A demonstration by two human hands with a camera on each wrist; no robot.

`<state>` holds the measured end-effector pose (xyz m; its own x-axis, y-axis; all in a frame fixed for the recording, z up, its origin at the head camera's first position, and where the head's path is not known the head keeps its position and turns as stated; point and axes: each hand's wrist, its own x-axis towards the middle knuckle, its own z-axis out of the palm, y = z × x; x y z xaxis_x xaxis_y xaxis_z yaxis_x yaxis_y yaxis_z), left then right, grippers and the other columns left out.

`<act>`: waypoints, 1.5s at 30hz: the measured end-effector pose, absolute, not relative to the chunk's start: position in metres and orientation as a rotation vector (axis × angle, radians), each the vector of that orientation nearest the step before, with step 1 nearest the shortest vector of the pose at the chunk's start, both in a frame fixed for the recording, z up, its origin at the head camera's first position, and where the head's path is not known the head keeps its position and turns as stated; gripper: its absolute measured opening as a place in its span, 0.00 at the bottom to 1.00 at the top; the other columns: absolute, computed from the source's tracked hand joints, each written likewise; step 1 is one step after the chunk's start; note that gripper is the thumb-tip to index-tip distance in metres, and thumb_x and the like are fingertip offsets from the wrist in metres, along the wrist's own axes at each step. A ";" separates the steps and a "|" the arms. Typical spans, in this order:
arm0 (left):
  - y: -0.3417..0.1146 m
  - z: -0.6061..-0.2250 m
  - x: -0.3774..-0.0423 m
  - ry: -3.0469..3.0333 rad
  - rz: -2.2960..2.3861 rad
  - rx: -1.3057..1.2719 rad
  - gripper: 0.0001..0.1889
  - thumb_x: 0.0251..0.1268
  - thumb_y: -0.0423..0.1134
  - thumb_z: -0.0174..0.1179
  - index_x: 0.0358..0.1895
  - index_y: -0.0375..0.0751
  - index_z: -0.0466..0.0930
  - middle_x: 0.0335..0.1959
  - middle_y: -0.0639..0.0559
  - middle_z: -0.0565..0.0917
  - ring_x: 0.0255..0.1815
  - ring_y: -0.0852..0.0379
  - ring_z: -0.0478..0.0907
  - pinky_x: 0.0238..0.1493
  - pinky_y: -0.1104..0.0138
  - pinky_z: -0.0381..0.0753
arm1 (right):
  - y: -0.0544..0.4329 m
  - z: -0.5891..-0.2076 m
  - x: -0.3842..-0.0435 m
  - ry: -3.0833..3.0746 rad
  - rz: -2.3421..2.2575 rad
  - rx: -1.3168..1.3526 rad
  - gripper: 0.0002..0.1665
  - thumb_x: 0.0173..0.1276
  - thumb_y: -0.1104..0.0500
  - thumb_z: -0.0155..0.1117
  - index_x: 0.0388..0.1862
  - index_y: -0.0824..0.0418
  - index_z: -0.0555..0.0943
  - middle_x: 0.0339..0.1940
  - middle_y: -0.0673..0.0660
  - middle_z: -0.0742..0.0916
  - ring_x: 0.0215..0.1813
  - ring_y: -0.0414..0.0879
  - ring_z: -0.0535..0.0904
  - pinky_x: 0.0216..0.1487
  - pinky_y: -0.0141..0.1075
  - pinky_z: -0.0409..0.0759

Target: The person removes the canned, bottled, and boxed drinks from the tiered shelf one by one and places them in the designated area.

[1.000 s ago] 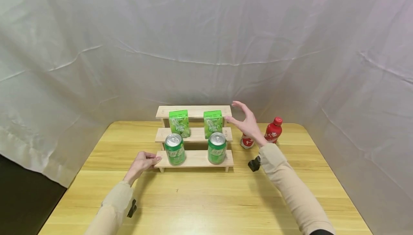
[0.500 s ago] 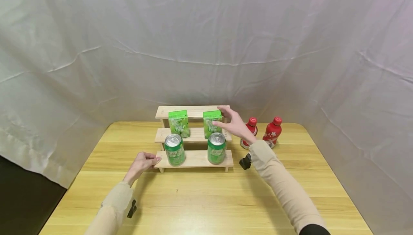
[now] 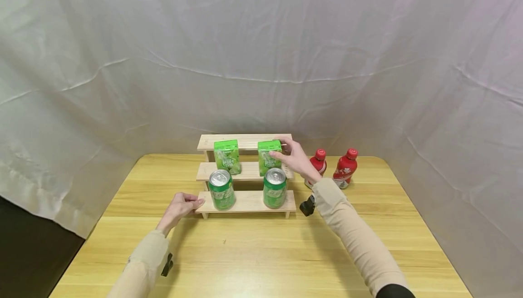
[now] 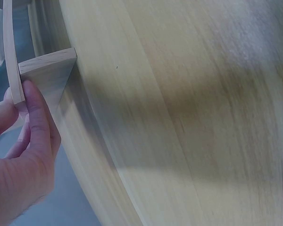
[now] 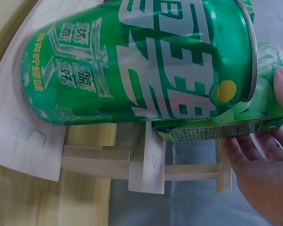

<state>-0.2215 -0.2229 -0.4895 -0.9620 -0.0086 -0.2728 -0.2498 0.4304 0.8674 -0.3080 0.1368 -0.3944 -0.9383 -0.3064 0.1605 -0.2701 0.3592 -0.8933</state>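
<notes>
At the far left, the left hand point(image 3: 180, 206) pinches the end of the lowest board point(image 3: 248, 201) of the wooden rack point(image 3: 245, 141), thumb above and fingers beneath; the rack's boards run long from left to right. On that board the left can point(image 3: 222, 193) stands upright, and behind it, one step up, the left carton point(image 3: 226, 158) stands on the middle board point(image 3: 250, 174). Further right, the right can point(image 3: 274, 192) stands upright, partly in front of the right carton point(image 3: 264, 158). That carton is on the middle board near its right end, long axis vertical, printed front toward the person (the small-print side faces right). The right hand point(image 3: 298, 157) holds it in a narrow grip, thumb at the front, fingers at the right side. Beyond, two red bottles point(image 3: 345, 168) stand on the table point(image 3: 261, 257).
</notes>
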 end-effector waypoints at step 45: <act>-0.223 -0.491 -0.223 2.443 1.589 -0.231 0.24 0.69 0.35 0.63 0.56 0.14 0.72 0.41 0.32 0.85 0.32 0.59 0.80 0.38 0.67 0.88 | 0.203 -0.410 -0.257 2.658 -2.234 -0.359 0.24 0.70 0.67 0.65 0.63 0.68 0.75 0.47 0.47 0.84 0.50 0.30 0.79 0.48 0.19 0.80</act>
<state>-0.2228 -0.2232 -0.4905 -0.9640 -0.0125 -0.2657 -0.2480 0.4038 0.8806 -0.2573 0.2027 -0.4098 -0.9192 0.0671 0.3880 -0.3707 0.1849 -0.9102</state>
